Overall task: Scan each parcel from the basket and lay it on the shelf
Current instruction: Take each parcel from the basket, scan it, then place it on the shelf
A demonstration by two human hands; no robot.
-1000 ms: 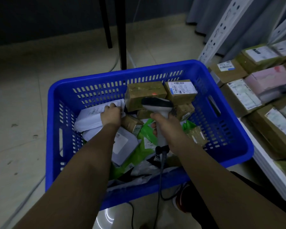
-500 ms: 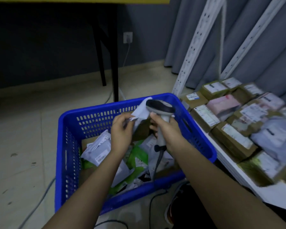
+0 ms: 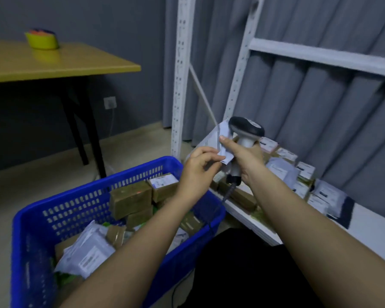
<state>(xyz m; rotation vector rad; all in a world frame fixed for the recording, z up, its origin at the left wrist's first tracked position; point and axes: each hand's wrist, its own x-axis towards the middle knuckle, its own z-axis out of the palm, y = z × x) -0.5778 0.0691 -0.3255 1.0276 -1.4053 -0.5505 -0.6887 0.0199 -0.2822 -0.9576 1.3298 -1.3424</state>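
Many parcels [image 3: 129, 200], seemingly, in blue basket [image 3: 80, 204]

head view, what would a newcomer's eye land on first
Centre frame, the right hand grips a barcode scanner while the left hand pinches a white mailer beside it. Lower left sits a bright blue basket full of parcels; more parcels cover the white shelf on the right.

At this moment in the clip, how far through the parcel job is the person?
Partway. Done: a crowd of labelled parcels already lies on the shelf. In hand: the left hand pinches a white mailer above the shelf edge, with the right hand also touching it while gripping the scanner. Left: the blue basket holds many boxes and bags.
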